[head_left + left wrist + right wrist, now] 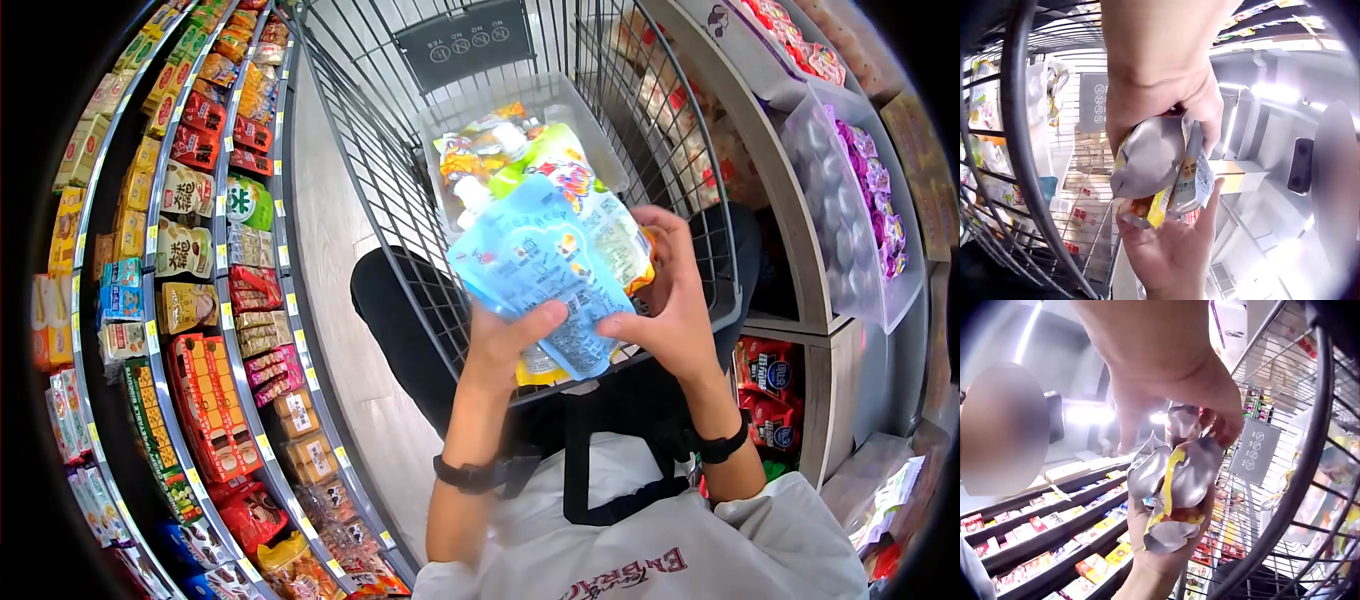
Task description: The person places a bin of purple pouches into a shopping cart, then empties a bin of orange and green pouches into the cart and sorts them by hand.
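Over the near end of the cart, both hands hold a stack of flexible pouches. Uppermost is a light blue pouch (530, 250) with fine print, and a white-and-yellow pouch (618, 240) shows beneath its right side. My left hand (495, 340) grips the stack's left edge, thumb across the blue pouch, fingers hidden underneath. On the other side my right hand (672, 300) grips the stack, its thumb on the blue pouch and its fingers behind. Silvery pouch bottoms (1194, 478) face the right wrist camera, and the grey pouch bottom (1150, 156) shows in the left wrist view.
A translucent bin (595, 105) with several capped pouches stands in the wire cart (340, 130). Shelves of packaged snacks (205, 400) line the left. A clear bin of purple-wrapped sweets (868, 190) and a wooden shelf unit (790, 345) stand at the right.
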Demonstrator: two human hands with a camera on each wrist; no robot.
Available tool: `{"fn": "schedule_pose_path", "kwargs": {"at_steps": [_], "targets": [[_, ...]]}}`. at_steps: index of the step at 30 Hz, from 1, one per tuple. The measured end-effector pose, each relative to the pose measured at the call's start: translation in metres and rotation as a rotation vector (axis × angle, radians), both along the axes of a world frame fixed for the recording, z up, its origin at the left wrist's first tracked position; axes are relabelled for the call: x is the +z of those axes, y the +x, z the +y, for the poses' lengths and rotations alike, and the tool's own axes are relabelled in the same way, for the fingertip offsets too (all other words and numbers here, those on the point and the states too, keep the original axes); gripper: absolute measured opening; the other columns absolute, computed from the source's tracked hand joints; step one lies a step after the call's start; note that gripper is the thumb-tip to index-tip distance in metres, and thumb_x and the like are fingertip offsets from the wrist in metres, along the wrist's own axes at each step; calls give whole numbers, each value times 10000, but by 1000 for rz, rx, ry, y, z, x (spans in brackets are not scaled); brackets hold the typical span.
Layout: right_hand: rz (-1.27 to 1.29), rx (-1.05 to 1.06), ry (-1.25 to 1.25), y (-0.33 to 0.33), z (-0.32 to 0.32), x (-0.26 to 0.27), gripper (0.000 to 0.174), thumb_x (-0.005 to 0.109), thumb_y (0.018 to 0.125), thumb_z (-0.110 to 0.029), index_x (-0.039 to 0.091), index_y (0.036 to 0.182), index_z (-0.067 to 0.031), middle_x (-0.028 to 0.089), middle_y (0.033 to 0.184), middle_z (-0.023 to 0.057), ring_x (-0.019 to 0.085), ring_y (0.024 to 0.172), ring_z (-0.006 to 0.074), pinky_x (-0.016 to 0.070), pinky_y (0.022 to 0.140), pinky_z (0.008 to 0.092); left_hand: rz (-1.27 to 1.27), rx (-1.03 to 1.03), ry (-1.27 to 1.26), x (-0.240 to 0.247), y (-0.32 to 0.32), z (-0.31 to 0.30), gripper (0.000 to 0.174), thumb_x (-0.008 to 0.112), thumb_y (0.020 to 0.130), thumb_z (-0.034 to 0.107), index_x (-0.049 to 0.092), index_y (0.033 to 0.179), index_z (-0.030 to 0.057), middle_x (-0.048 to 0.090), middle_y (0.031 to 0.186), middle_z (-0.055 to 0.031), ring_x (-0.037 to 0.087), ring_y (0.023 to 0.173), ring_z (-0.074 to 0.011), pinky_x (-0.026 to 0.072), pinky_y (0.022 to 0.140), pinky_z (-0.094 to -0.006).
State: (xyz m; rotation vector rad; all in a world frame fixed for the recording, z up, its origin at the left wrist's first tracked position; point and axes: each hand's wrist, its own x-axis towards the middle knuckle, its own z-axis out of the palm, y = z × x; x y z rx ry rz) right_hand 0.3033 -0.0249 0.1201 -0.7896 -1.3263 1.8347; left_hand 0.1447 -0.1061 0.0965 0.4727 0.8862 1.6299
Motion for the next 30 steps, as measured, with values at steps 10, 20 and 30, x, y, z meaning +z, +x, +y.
{"fn": "schedule_pose_path", "kwargs": {"at_steps": [10,20,30], "targets": [[-132,-74,-54,14,-3,-27,365,747,820,-119,518,1081,-4,590,1101,92,566,1005,109,471,907,291,92,-89,-42,-12,-8,-18,756,775,690,86,406,1345,4,572,1221,-108,575,1127,-219,462,973,-362],[117,-125,-144,27,-1,-55,326,737,773,23,442,819,-107,570,968,6,548,952,96,434,882,272,18,-18,-81,-33,-9,-29,712,744,697,24,444,1342,-11,600,1226,-136,598,1122,-251,464,978,-371],[298,-203,-232,30,2,-55,301,709,830,-22,422,796,-106,594,964,21,557,925,87,459,823,261,48,-21,-153,-40,-6,-23,714,712,728,87,383,1348,-41,591,1191,-175,635,1047,-289,518,926,-413]]}}
